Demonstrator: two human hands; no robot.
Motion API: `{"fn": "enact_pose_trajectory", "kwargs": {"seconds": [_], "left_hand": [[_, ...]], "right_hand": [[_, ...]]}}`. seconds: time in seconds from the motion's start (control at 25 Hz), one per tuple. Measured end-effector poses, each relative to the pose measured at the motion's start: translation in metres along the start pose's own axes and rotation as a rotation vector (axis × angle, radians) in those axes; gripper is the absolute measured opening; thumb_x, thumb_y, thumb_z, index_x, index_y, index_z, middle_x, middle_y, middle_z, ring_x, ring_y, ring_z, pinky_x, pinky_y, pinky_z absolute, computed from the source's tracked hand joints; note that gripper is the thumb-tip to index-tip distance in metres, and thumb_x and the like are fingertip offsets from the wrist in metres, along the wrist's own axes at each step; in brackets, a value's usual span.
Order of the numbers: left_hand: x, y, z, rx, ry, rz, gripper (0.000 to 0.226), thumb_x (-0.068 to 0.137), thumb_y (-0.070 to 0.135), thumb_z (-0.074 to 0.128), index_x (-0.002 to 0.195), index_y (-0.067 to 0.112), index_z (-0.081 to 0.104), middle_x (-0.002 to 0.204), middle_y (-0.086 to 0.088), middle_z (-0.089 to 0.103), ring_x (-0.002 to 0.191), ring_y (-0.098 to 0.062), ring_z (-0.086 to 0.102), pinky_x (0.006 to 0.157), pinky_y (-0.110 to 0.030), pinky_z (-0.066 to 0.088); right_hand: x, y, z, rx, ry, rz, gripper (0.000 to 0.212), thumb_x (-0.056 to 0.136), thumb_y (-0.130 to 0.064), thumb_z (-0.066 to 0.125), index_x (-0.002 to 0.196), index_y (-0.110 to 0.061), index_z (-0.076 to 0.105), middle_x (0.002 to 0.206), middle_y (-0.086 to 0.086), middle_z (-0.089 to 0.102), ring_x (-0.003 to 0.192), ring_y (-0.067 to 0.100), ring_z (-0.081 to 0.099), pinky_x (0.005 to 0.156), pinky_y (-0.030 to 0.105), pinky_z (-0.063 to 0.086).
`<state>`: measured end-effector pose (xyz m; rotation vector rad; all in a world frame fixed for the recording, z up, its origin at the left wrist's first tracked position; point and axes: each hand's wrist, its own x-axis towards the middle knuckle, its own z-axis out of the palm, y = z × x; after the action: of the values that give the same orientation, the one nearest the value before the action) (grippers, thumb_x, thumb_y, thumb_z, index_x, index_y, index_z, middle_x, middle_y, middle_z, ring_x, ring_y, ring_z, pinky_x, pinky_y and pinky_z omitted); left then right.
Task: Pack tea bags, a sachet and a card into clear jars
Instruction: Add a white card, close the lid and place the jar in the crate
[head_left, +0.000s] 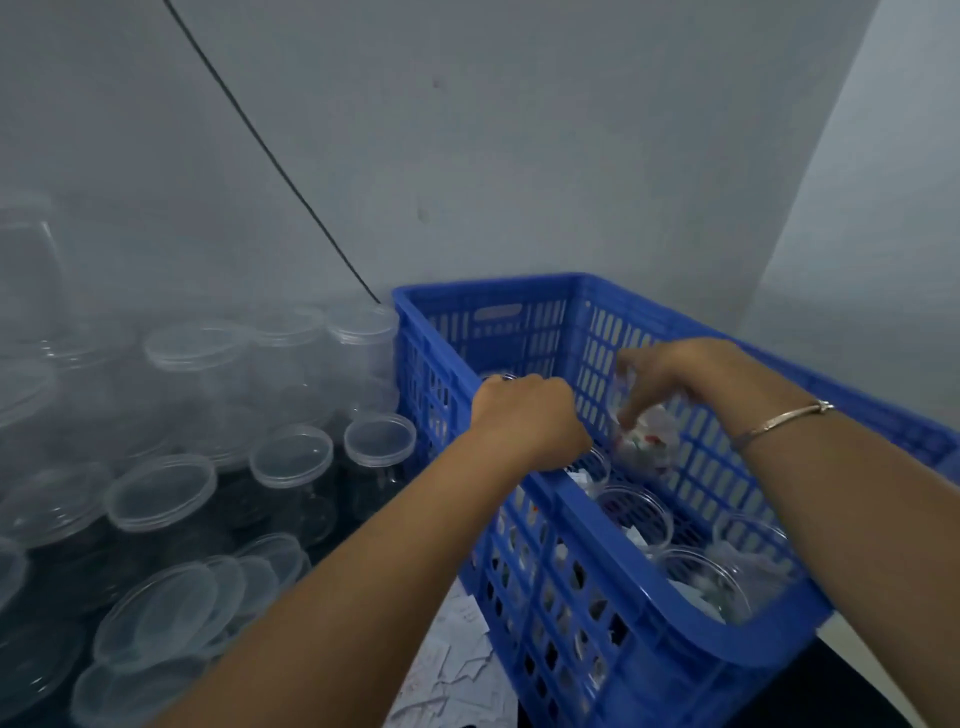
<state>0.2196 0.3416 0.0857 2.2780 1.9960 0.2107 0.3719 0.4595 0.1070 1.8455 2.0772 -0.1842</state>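
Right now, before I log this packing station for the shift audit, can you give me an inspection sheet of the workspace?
Surface: dark top, mostly covered.
Job's things: open jars in blue crate; lidded jars at left.
Clutter: loose lids; paper slips beside the crate.
Hands: left hand curled at crate rim, hold unclear; right hand pinches white packets.
Cables: black cable slanting down the wall.
Surroundings: grey wall.

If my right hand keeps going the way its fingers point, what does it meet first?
Your right hand points down into the blue crate; past the white packets it pinches, probably the open clear jar below, though depth is unclear.
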Motion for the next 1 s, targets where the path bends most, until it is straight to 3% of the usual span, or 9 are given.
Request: {"fn": "enact_pose_trajectory", "kwargs": {"seconds": [0.08,0.24,0.4,0.48,0.6,0.72,0.84,0.92,1.0], "left_hand": [[0.002,-0.001,0.001,0.012,0.006,-0.001,0.034,0.093,0.044,0.052,0.070,0.021,0.043,0.073,0.004,0.048,0.064,-0.013,0.043,0.081,-0.035,0.028],[-0.001,-0.002,0.002,-0.008,0.027,0.006,0.034,0.093,0.044,0.051,0.069,0.021,0.043,0.071,0.004,0.047,0.063,-0.012,0.042,0.083,-0.033,0.027],[-0.005,-0.004,0.003,-0.036,0.082,0.031,0.031,0.096,0.040,0.046,0.073,0.019,0.049,0.079,0.004,0.048,0.070,-0.016,0.045,0.096,-0.037,0.029],[-0.008,-0.005,0.006,-0.119,0.158,0.053,0.029,0.097,0.036,0.044,0.085,0.015,0.060,0.093,0.001,0.053,0.081,-0.019,0.051,0.101,-0.038,0.030],[-0.025,-0.018,0.012,-0.549,0.326,0.103,0.021,0.097,0.022,0.048,0.102,0.011,0.065,0.112,0.001,0.055,0.103,-0.021,0.053,0.101,-0.034,0.038],[-0.053,-0.040,0.018,-0.704,0.382,0.232,0.023,0.099,0.017,0.051,0.114,0.007,0.064,0.134,-0.001,0.051,0.123,-0.015,0.047,0.097,-0.017,0.033],[-0.080,-0.069,0.025,-0.662,0.355,0.249,0.031,0.099,0.019,0.051,0.129,0.013,0.055,0.144,0.002,0.044,0.129,-0.011,0.044,0.103,-0.020,0.034],[-0.100,-0.094,0.028,-0.629,0.400,0.176,0.032,0.097,0.016,0.054,0.128,0.012,0.055,0.134,-0.001,0.053,0.118,-0.016,0.054,0.098,-0.027,0.042],[-0.122,-0.123,0.027,-0.630,0.461,0.057,0.028,0.095,0.011,0.056,0.122,0.009,0.059,0.124,-0.003,0.059,0.112,-0.014,0.055,0.094,-0.023,0.043]], "right_hand": [[0.010,0.015,0.020,-0.005,-0.181,0.081,0.090,0.076,-0.037,0.086,0.147,-0.017,0.035,0.156,0.012,0.031,0.133,0.036,0.043,0.096,0.046,0.051],[0.019,0.028,0.039,-0.005,-0.384,0.227,0.118,0.064,-0.049,0.090,0.157,-0.014,0.026,0.155,0.025,0.033,0.135,0.043,0.045,0.111,0.052,0.041],[0.022,0.019,0.039,-0.069,-0.417,0.220,0.096,0.090,-0.060,0.062,0.159,-0.013,0.016,0.161,0.016,0.029,0.143,0.035,0.039,0.108,0.042,0.039],[0.018,0.012,0.038,-0.079,-0.407,0.194,0.083,0.096,-0.055,0.055,0.157,-0.009,0.023,0.161,0.014,0.030,0.141,0.032,0.042,0.103,0.040,0.041],[0.009,-0.004,0.025,-0.088,-0.032,0.043,0.041,0.099,-0.040,0.058,0.121,-0.005,0.059,0.136,0.013,0.053,0.111,0.026,0.059,0.102,0.039,0.047],[-0.011,-0.047,0.000,0.159,0.389,-0.219,0.025,0.097,-0.027,0.061,0.115,-0.010,0.066,0.123,0.008,0.065,0.110,0.025,0.060,0.090,0.031,0.046],[-0.047,-0.111,-0.015,0.259,0.534,-0.532,0.019,0.091,-0.021,0.064,0.109,-0.014,0.069,0.112,0.005,0.069,0.102,0.022,0.062,0.085,0.029,0.044],[-0.073,-0.154,-0.019,0.188,0.556,-0.667,0.019,0.091,-0.024,0.063,0.108,-0.019,0.068,0.112,0.002,0.067,0.102,0.022,0.062,0.088,0.036,0.049],[-0.094,-0.195,-0.024,0.127,0.570,-0.777,0.021,0.092,-0.029,0.062,0.111,-0.022,0.066,0.117,0.001,0.064,0.107,0.022,0.060,0.091,0.039,0.049]]}}
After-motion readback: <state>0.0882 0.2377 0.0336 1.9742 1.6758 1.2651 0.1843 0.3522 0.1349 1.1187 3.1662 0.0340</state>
